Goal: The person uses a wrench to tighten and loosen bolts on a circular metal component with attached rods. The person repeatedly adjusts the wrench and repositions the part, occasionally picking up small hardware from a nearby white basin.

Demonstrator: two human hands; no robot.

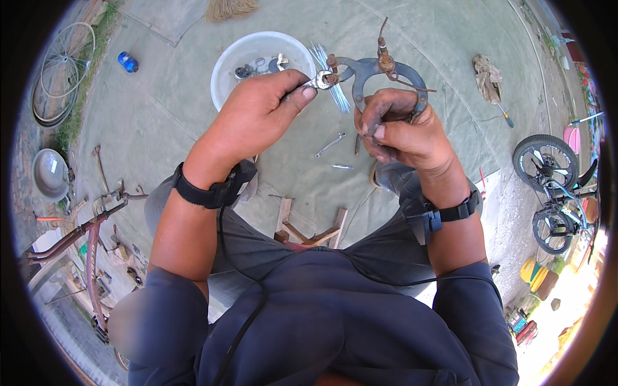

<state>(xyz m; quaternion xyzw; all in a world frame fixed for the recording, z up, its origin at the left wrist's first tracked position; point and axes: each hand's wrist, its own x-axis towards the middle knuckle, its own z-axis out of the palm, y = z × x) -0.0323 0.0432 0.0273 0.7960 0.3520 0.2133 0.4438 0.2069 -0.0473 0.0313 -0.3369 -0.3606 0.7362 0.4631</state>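
My left hand (254,119) is closed, pinching a wrench (318,81) between thumb and fingers. The wrench's jaw sits at a rusty bolt on the left end of a worn grey bicycle brake caliper (365,69). My right hand (412,132) grips the caliper's curved arms from below, fingers curled round them. At the caliper's top is a rusty bolt fitting (385,61) with thin rods sticking out. Both hands hold the caliper up above the ground sheet; most of the wrench's handle is hidden in my left hand.
Beyond my left hand stands a pale basin (217,77) with small parts, beside a bundle of spokes (320,58). A second wrench (331,145) lies on the green sheet (450,77). Bike frame parts (94,257) lie left; a bicycle (553,186) is at right.
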